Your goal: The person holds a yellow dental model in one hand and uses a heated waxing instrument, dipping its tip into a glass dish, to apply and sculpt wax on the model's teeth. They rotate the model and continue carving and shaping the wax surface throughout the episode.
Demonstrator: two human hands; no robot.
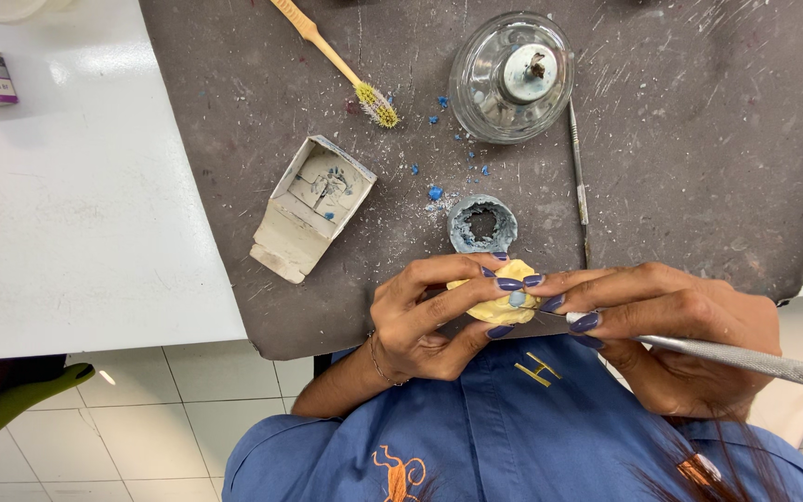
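My left hand (pixel 429 316) grips a small yellow plaster model (pixel 499 307) with a blue wax spot on it, held just above the near edge of the dark grey mat (pixel 699 158). My right hand (pixel 671 335) holds a thin metal carving tool (pixel 755 360). Its tip lies against the yellow model, and its knurled handle runs off to the right. Fingers of both hands meet over the model and hide much of it.
On the mat lie a grey-blue wax ring (pixel 482 224), blue wax crumbs (pixel 434 193), an open small white box (pixel 311 206), a yellow-bristled toothbrush (pixel 336 60), a glass spirit lamp (pixel 511 77) and a slim metal instrument (pixel 579 172). A white table (pixel 67 204) lies left.
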